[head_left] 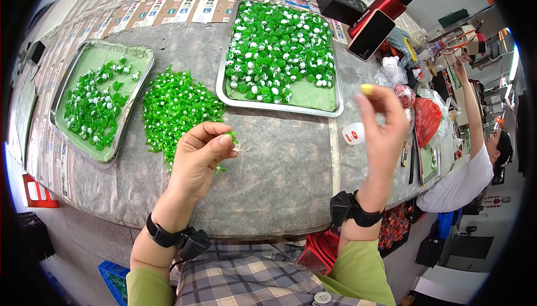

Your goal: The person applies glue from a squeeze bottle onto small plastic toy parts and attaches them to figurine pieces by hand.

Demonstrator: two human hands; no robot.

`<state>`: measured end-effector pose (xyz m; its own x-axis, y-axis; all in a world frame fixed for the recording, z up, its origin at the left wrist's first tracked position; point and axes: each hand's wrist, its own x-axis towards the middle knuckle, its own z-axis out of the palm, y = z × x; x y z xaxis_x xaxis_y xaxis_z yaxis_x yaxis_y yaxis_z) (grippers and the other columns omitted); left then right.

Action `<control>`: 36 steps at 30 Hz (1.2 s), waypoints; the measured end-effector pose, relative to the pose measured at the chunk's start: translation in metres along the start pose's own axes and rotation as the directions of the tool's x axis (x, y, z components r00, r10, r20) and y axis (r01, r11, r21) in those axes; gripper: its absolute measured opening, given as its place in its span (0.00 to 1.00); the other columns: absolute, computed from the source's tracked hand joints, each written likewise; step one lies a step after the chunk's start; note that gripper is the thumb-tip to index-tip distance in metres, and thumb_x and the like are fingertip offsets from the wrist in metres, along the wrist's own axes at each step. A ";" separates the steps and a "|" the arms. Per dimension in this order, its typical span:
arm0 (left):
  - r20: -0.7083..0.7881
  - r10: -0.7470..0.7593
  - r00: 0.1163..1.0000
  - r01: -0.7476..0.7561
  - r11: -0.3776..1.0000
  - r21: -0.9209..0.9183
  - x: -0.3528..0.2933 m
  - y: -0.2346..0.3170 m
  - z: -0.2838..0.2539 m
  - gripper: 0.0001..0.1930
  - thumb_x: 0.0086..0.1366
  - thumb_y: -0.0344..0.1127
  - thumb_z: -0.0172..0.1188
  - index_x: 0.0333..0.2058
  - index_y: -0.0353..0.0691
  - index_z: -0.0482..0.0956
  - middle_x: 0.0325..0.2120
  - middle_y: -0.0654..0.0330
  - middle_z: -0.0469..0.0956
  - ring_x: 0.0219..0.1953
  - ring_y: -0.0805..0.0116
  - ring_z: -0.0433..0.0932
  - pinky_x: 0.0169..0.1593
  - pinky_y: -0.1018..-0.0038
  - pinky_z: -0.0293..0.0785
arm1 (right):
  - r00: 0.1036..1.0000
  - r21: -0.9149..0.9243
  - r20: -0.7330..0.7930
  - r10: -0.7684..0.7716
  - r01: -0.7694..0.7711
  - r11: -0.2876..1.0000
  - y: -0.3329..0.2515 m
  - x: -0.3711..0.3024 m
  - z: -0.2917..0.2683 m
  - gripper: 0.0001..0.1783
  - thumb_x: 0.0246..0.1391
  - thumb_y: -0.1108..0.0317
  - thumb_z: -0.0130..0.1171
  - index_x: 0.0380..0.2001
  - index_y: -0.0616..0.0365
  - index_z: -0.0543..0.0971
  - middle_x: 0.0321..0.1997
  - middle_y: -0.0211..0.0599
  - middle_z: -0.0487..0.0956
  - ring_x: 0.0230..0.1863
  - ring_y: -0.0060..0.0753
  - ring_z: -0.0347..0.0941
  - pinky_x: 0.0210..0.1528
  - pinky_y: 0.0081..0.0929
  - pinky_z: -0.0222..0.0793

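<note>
My left hand [202, 152] is closed in a pinch on a small green plastic piece [232, 137] over the grey table covering. Another green piece [220, 169] shows just below that hand. Beside it spreads a loose heap of small green and white pieces [182, 110]. My right hand [385, 124] is raised at the right, slightly blurred, with thumb and forefinger apart and nothing visible between them. Something yellow [366, 89] covers a fingertip there. Nearest to this hand is a small white bottle [353, 134] with a red label.
A metal tray [279, 107] full of green and white frog-like pieces lies ahead; a smaller tray [134, 98] stands left. Back right are a phone [371, 35], a red bottle [387, 7] and a black box [340, 3]. Beyond plastic bags [427, 121], another person [467, 177] reaches out.
</note>
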<state>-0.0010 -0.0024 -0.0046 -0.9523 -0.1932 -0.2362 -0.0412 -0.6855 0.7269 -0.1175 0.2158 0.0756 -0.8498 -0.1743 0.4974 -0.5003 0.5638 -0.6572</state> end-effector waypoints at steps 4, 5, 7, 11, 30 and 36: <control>-0.008 -0.006 1.000 0.006 1.000 -0.010 0.000 0.001 0.001 0.07 0.52 0.28 0.55 0.32 0.37 0.72 0.24 0.64 0.73 0.26 0.77 0.72 0.33 0.78 0.72 | 0.876 0.026 0.478 0.069 -0.092 0.995 0.026 0.021 0.059 0.10 0.36 0.70 0.60 0.25 0.61 0.73 0.18 0.29 0.71 0.19 0.18 0.64 0.24 0.16 0.60; -0.006 -0.003 1.000 0.003 1.000 -0.013 0.001 0.001 0.003 0.07 0.52 0.28 0.55 0.32 0.37 0.72 0.24 0.64 0.73 0.26 0.77 0.72 0.33 0.78 0.72 | 0.876 0.024 0.477 0.065 -0.088 0.996 0.040 0.024 0.067 0.10 0.36 0.70 0.60 0.25 0.61 0.73 0.18 0.29 0.71 0.19 0.18 0.64 0.24 0.16 0.60; 0.007 -0.026 1.000 0.026 1.000 -0.007 0.000 0.002 0.004 0.07 0.52 0.29 0.55 0.32 0.37 0.72 0.24 0.64 0.73 0.26 0.77 0.72 0.33 0.78 0.72 | 0.802 0.048 0.586 0.119 -0.182 0.982 0.052 0.026 0.082 0.10 0.35 0.68 0.61 0.24 0.61 0.73 0.16 0.28 0.70 0.19 0.17 0.63 0.23 0.16 0.60; 0.035 -0.040 0.999 0.039 0.999 0.004 0.000 0.003 0.004 0.07 0.52 0.30 0.55 0.32 0.37 0.72 0.24 0.65 0.73 0.26 0.78 0.72 0.33 0.79 0.72 | 0.755 0.004 0.645 0.117 -0.157 0.988 0.061 0.030 0.087 0.12 0.34 0.69 0.61 0.26 0.61 0.72 0.17 0.27 0.70 0.20 0.16 0.64 0.23 0.15 0.59; 0.101 -0.065 0.993 0.067 0.998 -0.015 0.000 0.000 0.004 0.08 0.53 0.30 0.54 0.32 0.37 0.70 0.27 0.61 0.74 0.30 0.75 0.73 0.33 0.78 0.72 | 0.587 0.546 0.809 0.007 -0.756 0.361 -0.015 -0.048 0.076 0.11 0.42 0.76 0.55 0.33 0.61 0.70 0.31 0.27 0.71 0.34 0.15 0.67 0.37 0.11 0.63; 0.079 -0.055 0.995 0.056 0.998 -0.004 0.000 0.000 0.004 0.07 0.53 0.29 0.55 0.32 0.37 0.71 0.27 0.61 0.74 0.30 0.75 0.73 0.33 0.79 0.72 | 0.650 0.601 0.756 0.080 -0.737 0.308 -0.020 -0.052 0.077 0.12 0.43 0.77 0.55 0.34 0.62 0.70 0.33 0.29 0.72 0.34 0.16 0.68 0.36 0.12 0.64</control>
<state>-0.0018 0.0005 -0.0016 -0.9695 -0.0988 -0.2244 -0.0932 -0.6980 0.7100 -0.0759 0.1514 0.0191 -0.7176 -0.6785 -0.1572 0.3724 -0.1831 -0.9098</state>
